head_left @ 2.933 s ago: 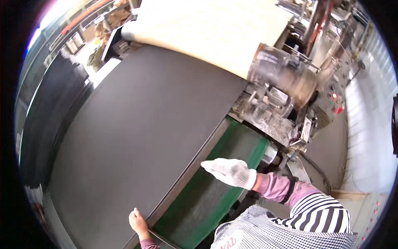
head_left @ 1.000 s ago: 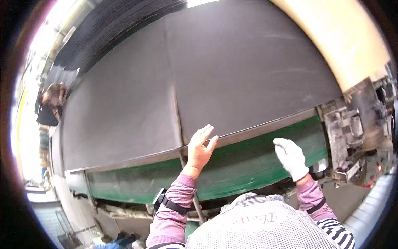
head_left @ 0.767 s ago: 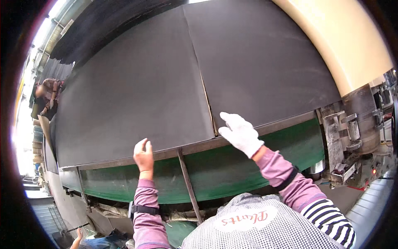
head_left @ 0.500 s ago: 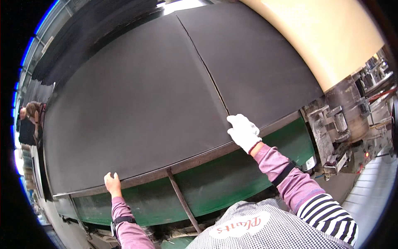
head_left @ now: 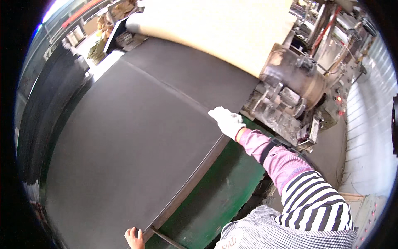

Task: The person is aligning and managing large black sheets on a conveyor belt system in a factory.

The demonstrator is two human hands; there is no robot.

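**Both hands at near edge of dark sheet on green machine bed**

Large dark sheet (head_left: 137, 141) lies flat across the green machine bed (head_left: 224, 199), a seam running across its far part. Right hand (head_left: 227, 121), in a white glove, rests on the sheet's near corner, fingers curled over the edge; grip appears closed on it. Left hand (head_left: 133, 238), bare, touches the same edge low in view; cannot tell whether it grips. Judgement: edge being secured at two well-separated points; next move needs both hands acting evenly. Cream roll (head_left: 215, 29) beyond.
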